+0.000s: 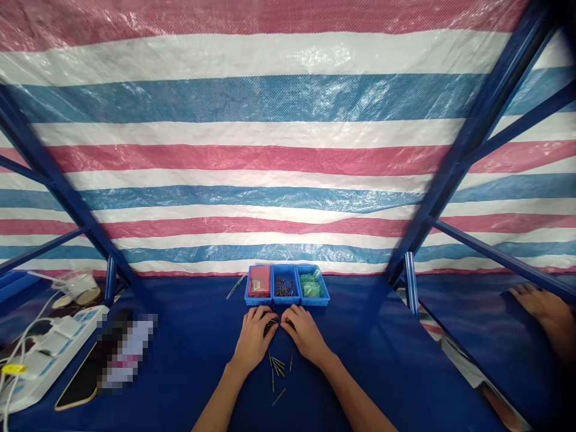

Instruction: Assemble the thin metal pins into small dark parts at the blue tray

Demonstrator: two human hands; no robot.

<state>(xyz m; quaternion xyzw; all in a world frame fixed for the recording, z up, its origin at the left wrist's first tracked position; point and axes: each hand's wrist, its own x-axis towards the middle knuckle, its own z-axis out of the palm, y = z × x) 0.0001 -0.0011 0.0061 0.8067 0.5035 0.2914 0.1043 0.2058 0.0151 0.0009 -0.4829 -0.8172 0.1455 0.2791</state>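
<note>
My left hand (252,341) is closed around a bunch of dark thin rods (270,325), whose ends show beside its fingertips. Facing it, my right hand (306,333) has its fingers curled in a pinch close to that bunch. Whatever lies between those fingertips is too small to make out. Below the hands, several thin brass-coloured rods (278,366) lie loose on the blue table (189,360). Just beyond my fingers stands a blue bin of dark rods (284,288), between a bin of red packets (260,282) and a bin of green packets (310,285).
A pen (236,287) lies left of the bins. Farther left are a phone (78,378) and a white power strip (54,354) with cables. Blue frame posts (432,180) rise before a striped sheet (270,162). Another person's hand (540,303) rests at the right.
</note>
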